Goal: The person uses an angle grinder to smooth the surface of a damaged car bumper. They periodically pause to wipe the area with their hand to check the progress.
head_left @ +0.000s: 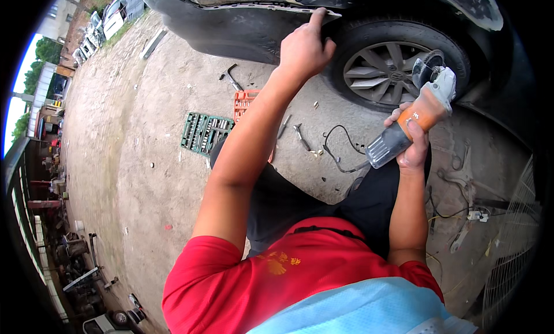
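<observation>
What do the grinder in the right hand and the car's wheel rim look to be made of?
Grinder: orange and grey body looks like matte plastic; the pale head near the disc seems cast metal. Wheel rim: grey spokes with a dull sheen, probably alloy metal.

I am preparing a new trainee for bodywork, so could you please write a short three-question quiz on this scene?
1. True or false: the right hand holds the orange and grey angle grinder by its body.
2. What does the left hand touch: A the silver alloy wheel, B the edge of the dark car's wheel-arch panel, C the green socket tray?
3. Fill in: the green socket tray lies on the ____.

Key: 1 true; 2 B; 3 ground.
</observation>
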Motion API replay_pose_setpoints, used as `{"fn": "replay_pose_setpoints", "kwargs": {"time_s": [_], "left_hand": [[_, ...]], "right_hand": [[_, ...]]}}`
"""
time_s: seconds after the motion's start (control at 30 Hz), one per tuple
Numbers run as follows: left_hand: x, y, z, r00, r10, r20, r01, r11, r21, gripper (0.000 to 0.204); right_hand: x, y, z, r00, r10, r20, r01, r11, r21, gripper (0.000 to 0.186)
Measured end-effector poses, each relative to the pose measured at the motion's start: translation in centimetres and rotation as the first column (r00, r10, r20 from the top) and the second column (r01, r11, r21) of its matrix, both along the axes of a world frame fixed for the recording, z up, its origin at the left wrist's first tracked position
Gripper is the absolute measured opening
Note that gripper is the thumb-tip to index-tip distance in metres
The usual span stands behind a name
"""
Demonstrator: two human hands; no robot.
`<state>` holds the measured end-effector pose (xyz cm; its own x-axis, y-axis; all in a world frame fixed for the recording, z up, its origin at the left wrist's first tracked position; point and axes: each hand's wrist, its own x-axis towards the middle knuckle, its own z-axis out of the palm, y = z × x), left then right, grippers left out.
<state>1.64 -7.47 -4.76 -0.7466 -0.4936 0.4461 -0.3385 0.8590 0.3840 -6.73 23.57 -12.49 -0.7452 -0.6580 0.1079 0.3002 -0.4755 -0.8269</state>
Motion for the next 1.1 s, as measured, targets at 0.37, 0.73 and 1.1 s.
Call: {"fn": "replay_pose_setpoints", "kwargs": {"time_s": [0.37, 0.73, 1.1], "left_hand": [[1.0, -0.9, -0.3, 0.998, -0.026, -0.055, 0.027, 0.999, 0.018, 0.079], [-0.2, 1.4, 1.3, 0.996, -0.037, 0.081, 0.03, 0.996, 0.086, 0.081], [4.4, -7.1, -0.9, 0.854, 0.204, -0.479, -0.33, 0.924, -0.194, 0.054]], "right_hand": [[-1.0, 1.0, 0.1, 0.999, 0.034, 0.001, -0.034, 0.999, -0.034, 0.056], [-0.7, 1.4, 0.4, 0.998, 0.021, 0.06, -0.017, 0.997, -0.071, 0.055], [-0.9, 2.1, 0.2, 0.999, 0.037, 0.028, -0.035, 0.996, -0.077, 0.057]]}}
